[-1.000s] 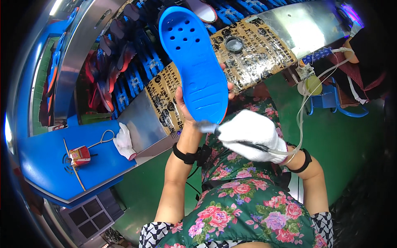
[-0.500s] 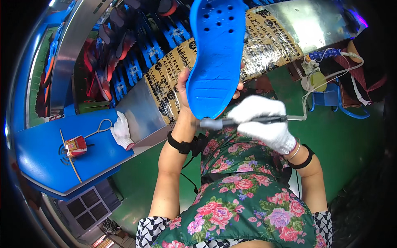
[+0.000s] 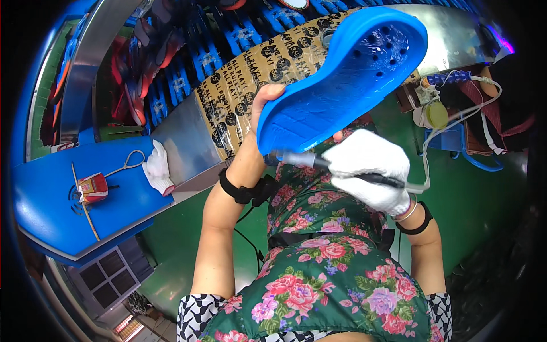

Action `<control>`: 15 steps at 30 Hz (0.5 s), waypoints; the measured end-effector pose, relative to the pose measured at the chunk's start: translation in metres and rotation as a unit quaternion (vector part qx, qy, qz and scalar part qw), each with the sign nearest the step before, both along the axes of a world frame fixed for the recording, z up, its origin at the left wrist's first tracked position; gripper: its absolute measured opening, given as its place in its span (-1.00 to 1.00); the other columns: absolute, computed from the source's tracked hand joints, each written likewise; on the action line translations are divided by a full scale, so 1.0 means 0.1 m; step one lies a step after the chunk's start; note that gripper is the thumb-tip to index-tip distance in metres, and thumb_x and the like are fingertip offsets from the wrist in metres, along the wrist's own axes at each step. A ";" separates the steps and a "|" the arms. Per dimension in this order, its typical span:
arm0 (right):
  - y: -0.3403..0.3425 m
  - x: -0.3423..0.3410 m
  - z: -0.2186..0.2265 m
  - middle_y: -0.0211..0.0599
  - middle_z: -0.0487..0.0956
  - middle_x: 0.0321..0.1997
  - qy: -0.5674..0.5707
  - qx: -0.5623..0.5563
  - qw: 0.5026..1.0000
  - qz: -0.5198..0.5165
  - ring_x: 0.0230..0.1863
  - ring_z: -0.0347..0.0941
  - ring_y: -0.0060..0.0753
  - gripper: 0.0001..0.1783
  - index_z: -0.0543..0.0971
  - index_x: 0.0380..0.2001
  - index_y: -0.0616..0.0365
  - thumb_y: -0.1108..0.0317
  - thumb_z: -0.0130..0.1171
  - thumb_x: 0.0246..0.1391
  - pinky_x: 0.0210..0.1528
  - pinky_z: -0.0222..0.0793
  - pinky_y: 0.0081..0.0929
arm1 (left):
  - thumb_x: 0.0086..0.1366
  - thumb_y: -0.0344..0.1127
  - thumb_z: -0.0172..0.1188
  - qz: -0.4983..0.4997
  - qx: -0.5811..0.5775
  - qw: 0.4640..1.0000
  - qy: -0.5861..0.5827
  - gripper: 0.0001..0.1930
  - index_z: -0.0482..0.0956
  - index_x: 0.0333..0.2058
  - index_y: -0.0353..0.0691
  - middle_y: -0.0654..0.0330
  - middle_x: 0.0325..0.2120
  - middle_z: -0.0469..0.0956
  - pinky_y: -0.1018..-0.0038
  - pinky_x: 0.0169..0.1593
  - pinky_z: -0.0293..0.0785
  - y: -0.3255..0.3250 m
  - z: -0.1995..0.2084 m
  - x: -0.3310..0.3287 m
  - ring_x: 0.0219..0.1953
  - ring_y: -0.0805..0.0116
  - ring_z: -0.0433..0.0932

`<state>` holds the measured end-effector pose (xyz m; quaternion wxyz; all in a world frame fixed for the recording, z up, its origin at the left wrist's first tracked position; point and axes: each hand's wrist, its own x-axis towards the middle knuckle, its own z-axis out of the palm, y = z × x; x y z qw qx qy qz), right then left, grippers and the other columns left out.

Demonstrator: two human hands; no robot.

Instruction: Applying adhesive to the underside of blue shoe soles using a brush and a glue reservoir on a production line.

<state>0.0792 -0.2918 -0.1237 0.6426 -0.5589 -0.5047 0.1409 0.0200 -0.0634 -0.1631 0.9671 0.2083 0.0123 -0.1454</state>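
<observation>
Blue, curved, round-holed sole [image 3: 319, 108] here, clamped in a bare left hand [image 3: 264, 100]; knit-gloved right hand [image 3: 367, 168], fingers clenched round a slim tool [image 3: 302, 159]

Shoe sole [image 3: 319, 108]: blue | right-hand glove [image 3: 370, 162]: white | tool [image 3: 299, 159]: grey, black | apron [image 3: 336, 276]: dark green, pink-and-purple floral | sleeves [image 3: 196, 319]: black-and-white patterned | left table [image 3: 43, 196]: blue | floor [image 3: 458, 214]: green

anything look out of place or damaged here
One mild oddity: a loose white fabric glove lies at the right edge of the glossy blue tabletop, while the left hand is bare and only the right hand is gloved. No clear damage shows.
</observation>
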 end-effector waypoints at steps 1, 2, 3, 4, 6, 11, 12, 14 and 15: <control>-0.01 0.03 0.05 -0.16 0.74 -0.15 -0.068 -0.020 0.997 -0.022 -0.16 0.67 -0.14 -0.72 0.75 -0.22 0.13 0.55 0.45 -0.08 -0.08 0.57 -0.26 | 0.17 0.35 0.15 0.010 0.022 0.998 0.057 0.02 0.26 0.37 -0.40 -0.41 0.21 0.37 -0.08 0.05 0.52 0.00 0.02 -0.01 -0.05 -0.40 0.58; -0.01 0.01 -0.01 -0.17 0.74 -0.13 -0.165 -0.006 0.986 -0.030 -0.16 0.66 -0.13 -0.67 0.74 -0.17 0.10 0.55 0.44 -0.09 -0.07 0.57 -0.26 | 0.19 0.28 0.15 -0.016 -0.043 0.998 0.030 -0.02 0.25 0.37 -0.41 -0.42 0.20 0.38 -0.18 0.10 0.52 0.02 0.00 0.01 -0.03 -0.49 0.57; -0.01 -0.02 -0.07 -0.18 0.73 -0.10 -0.263 0.008 0.964 -0.035 -0.15 0.66 -0.11 -0.61 0.74 -0.12 0.08 0.54 0.44 -0.10 -0.07 0.57 -0.26 | 0.19 0.28 0.15 -0.014 -0.046 0.998 0.027 -0.02 0.25 0.37 -0.41 -0.42 0.20 0.38 -0.18 0.10 0.52 0.07 -0.02 0.03 -0.03 -0.49 0.57; -0.04 -0.08 -0.09 -0.23 0.74 -0.10 -0.240 -0.020 0.971 0.007 -0.14 0.66 -0.13 -0.56 0.74 -0.08 0.04 0.52 0.45 -0.12 -0.08 0.57 -0.26 | 0.20 0.26 0.15 -0.033 -0.015 0.999 0.019 -0.04 0.25 0.37 -0.41 -0.43 0.20 0.39 -0.19 0.09 0.52 0.12 -0.04 0.05 -0.03 -0.50 0.57; -0.06 -0.14 -0.07 -0.28 0.75 -0.14 -0.186 -0.017 0.982 0.019 -0.17 0.67 -0.21 -0.63 0.75 -0.14 0.03 0.50 0.48 -0.10 -0.09 0.58 -0.27 | 0.21 0.19 0.15 -0.032 0.033 0.998 0.040 -0.06 0.23 0.38 -0.43 -0.42 0.15 0.45 -0.20 0.08 0.54 0.11 0.02 0.02 -0.06 -0.53 0.58; -0.10 -0.06 0.02 -0.30 0.75 -0.17 -0.081 -0.031 0.996 -0.017 -0.20 0.67 -0.29 -0.67 0.76 -0.18 0.06 0.52 0.50 -0.10 -0.12 0.55 -0.33 | 0.20 0.16 0.15 -0.071 -0.078 0.992 0.064 -0.09 0.28 0.35 -0.46 -0.37 0.11 0.50 -0.19 0.09 0.55 0.09 0.02 -0.07 -0.10 -0.52 0.59; -0.09 -0.06 0.02 -0.29 0.75 -0.16 -0.185 -0.034 0.982 -0.011 -0.19 0.67 -0.29 -0.66 0.75 -0.15 0.05 0.51 0.49 -0.07 -0.13 0.56 -0.33 | 0.19 0.15 0.16 -0.091 -0.064 0.993 0.044 -0.10 0.30 0.34 -0.47 -0.36 0.10 0.51 -0.18 0.09 0.55 0.09 0.02 -0.06 -0.11 -0.53 0.59; -0.09 -0.08 -0.10 -0.29 0.75 -0.12 -0.220 -0.035 0.974 0.050 -0.18 0.67 -0.27 -0.62 0.74 -0.06 0.04 0.49 0.44 -0.01 -0.15 0.57 -0.34 | 0.18 0.16 0.16 -0.077 0.009 0.996 0.040 -0.09 0.30 0.34 -0.46 -0.36 0.10 0.51 -0.17 0.08 0.56 0.12 0.04 -0.03 -0.11 -0.53 0.59; -0.06 -0.12 -0.05 -0.27 0.75 -0.11 -0.215 -0.009 0.976 0.034 -0.16 0.67 -0.25 -0.63 0.74 -0.09 0.06 0.51 0.46 -0.04 -0.12 0.57 -0.35 | 0.17 0.17 0.17 -0.060 0.086 0.994 0.038 -0.08 0.30 0.34 -0.45 -0.37 0.10 0.51 -0.16 0.06 0.57 0.14 0.05 -0.03 -0.11 -0.53 0.59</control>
